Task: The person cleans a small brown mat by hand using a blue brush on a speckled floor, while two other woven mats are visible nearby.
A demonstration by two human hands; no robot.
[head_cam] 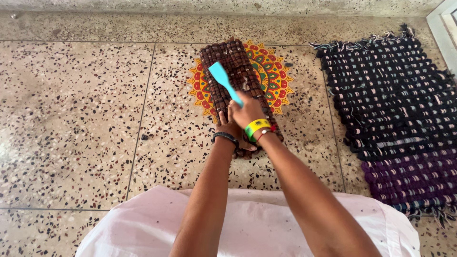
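A brown wooden beaded mat (236,66) lies folded on the speckled floor, over a round orange, red and green floor decoration (276,71). My right hand (247,110), with a yellow-green wristband and a red bangle, grips the handle of a turquoise spatula-like brush (220,76) whose flat end rests over the beads. My left hand (229,127), wearing a black wristband, presses on the near end of the beaded mat, partly hidden under the right hand.
A dark blue and purple woven rag rug (395,109) with fringed ends lies on the right. The terrazzo floor (81,119) stretches left. A raised stone step (143,5) runs along the far edge. My pale pink garment (157,223) fills the bottom.
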